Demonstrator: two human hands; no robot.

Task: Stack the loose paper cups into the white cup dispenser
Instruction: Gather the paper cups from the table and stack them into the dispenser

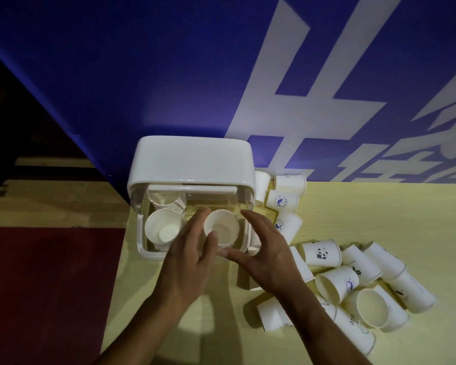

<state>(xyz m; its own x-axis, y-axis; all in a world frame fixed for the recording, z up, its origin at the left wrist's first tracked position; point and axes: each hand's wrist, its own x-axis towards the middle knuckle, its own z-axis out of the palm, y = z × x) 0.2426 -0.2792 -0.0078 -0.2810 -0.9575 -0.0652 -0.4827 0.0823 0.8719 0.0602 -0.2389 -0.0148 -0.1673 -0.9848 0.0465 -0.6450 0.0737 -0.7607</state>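
While both hands close in on one upright cup (223, 227) inside the white cup dispenser (142, 243), the job reads as under way, well short of done.

Grip: left hand (192, 262) on the cup's left, fingers straight alongside it, thumb (212, 237) lying across the near rim. Cannot tell whether it pinches the rim or only touches. Right hand (263, 251) on the cup's right, spread, fingers straight and clear of the cup wall, thumb reaching in below the cup toward the left thumb.

Done so far, judged from what sits in the box:
- cup between the hands: one, mouth up
- second upright cup (162, 227) just left of the left fingertips: one; whether more nest under either, hidden
- nested stack (169, 202) beyond the left fingertips, under the raised lid (192, 159): one stack, several rims, too tight to count

Left to do: loose paper cups (337, 283) on the worktop (379, 212), all to the right of the right hand, mostly tipped on their sides. Four lie beyond the right fingertips against the dispenser's side; the rest pile out past the right wrist, one with a panda print (320, 252). At least twelve; overlap blocks an exact tally.
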